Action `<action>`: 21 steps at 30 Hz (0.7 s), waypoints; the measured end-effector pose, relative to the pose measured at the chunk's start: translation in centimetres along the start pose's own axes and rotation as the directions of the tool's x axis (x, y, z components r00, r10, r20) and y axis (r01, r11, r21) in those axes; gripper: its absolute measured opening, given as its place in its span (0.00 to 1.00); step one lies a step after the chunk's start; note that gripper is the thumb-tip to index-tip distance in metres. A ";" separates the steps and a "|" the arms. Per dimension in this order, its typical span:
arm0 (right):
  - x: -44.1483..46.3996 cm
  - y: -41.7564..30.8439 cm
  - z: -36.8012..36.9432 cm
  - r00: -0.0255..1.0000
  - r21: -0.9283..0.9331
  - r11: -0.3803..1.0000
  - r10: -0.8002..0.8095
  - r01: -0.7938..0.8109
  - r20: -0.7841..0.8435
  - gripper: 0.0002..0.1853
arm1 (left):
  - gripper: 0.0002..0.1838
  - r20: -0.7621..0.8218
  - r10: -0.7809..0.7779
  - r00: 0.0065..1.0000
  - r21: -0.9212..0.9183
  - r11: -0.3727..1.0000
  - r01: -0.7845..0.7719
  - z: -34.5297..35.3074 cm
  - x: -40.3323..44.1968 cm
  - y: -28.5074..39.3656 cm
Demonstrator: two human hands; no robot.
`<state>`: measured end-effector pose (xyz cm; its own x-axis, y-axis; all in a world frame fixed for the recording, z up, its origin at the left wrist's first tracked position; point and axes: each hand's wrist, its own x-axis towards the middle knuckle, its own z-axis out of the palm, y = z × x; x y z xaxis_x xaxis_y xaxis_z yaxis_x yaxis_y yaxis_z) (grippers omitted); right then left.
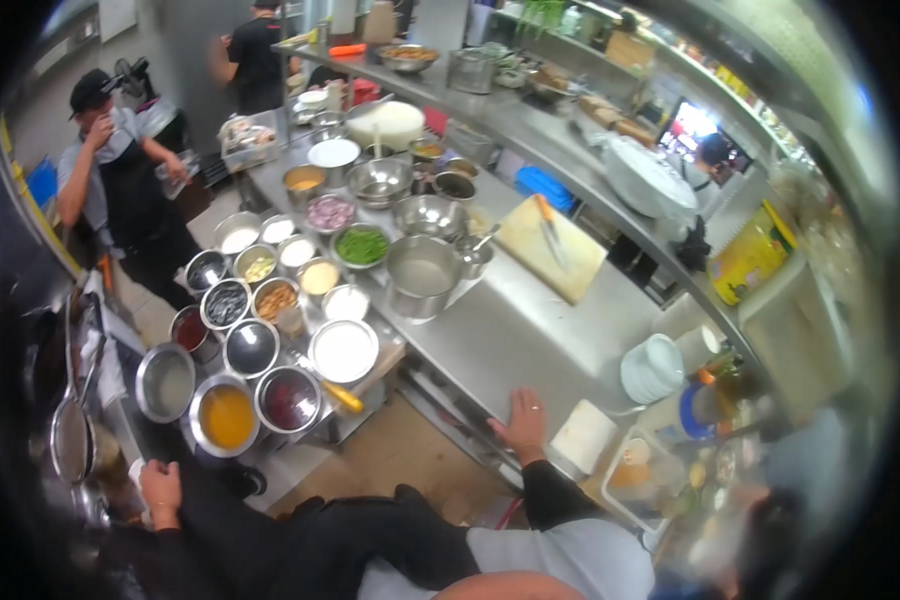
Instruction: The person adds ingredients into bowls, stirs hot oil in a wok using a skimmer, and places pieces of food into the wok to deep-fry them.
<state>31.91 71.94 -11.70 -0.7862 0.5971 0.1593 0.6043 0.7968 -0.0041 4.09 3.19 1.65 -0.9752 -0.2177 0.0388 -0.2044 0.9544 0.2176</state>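
Observation:
My right hand [523, 425] rests palm down on the edge of the steel counter [490, 350], fingers stretched out and holding nothing. Close to it on the right lies a small white board [583, 437]. At the lower left, my left hand [160, 487] is closed beside the stove side, with something whitish at its fingers that I cannot make out. Ahead of that hand stand a steel bowl of cloudy liquid [165, 382] and a bowl of orange-yellow liquid [226, 415]. A bowl of dark red liquid [288, 399] sits beside them, with a yellow-handled utensil [342, 396] nearby.
Several steel containers of ingredients crowd the left stand. A large pot [422, 275], chopped greens [360, 245] and a cutting board [570, 262] with a knife [550, 232] are on the counter. Stacked white bowls [653, 368] stand right. A co-worker [135, 180] stands far left.

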 end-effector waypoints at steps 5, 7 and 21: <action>-0.2 -0.1 -0.3 1.000 -0.008 1.000 -0.023 0.023 -0.019 0.51 | 0.19 0.481 -0.056 0.875 -0.095 0.989 0.115 2.3 7.4 -4.8; -0.1 -0.2 -0.7 1.000 0.010 1.000 -0.018 0.018 -0.005 0.51 | 0.19 0.565 0.307 0.766 -0.198 0.952 -0.235 7.9 12.1 -10.9; -0.1 -0.1 -0.7 1.000 0.009 1.000 -0.008 0.008 0.009 0.51 | 0.19 0.678 0.235 0.697 -0.036 0.957 -0.287 12.8 16.4 -11.9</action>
<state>32.00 71.73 -11.05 -0.7924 0.5912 0.1504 0.5966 0.8025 -0.0113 -10.55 -9.09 -12.83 -0.7848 0.2109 -0.5828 0.0877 0.9686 0.2325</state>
